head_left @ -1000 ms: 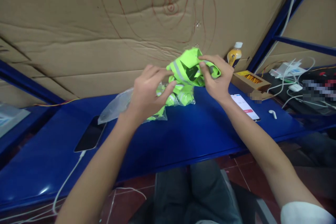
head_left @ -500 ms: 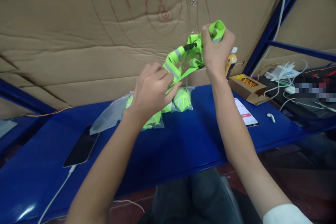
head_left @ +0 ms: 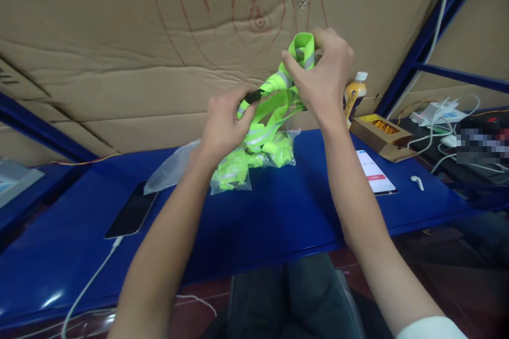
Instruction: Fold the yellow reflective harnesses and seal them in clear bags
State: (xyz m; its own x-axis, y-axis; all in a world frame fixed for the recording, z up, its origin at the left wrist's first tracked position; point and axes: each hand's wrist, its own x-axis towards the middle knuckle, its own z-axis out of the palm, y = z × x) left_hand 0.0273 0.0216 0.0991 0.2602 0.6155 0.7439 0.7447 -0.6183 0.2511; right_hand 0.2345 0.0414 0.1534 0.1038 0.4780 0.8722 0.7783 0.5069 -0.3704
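Note:
A neon-green strap with silver reflective stripes hangs in loops between my hands above the table. My left hand pinches it at the lower left, beside a black buckle-like piece. Higher up at the right, my right hand has thumb and fingers around a rolled loop of the strap. Slack bands droop between the two hands. Below them lie clear plastic bags with folded green straps, partly hidden by my left hand and the hanging strap. An empty-looking clear bag lies left of these, behind my left forearm.
On the blue table are a dark phone on a white cable at left and a lit phone at right. A white earbud, an open cardboard box and a yellow bottle stand farther right. Cardboard walls the back.
My right hand has come left and turned, bringing its loop along. My left hand has shifted slightly left and now grips at the black piece. The view has shifted a little.

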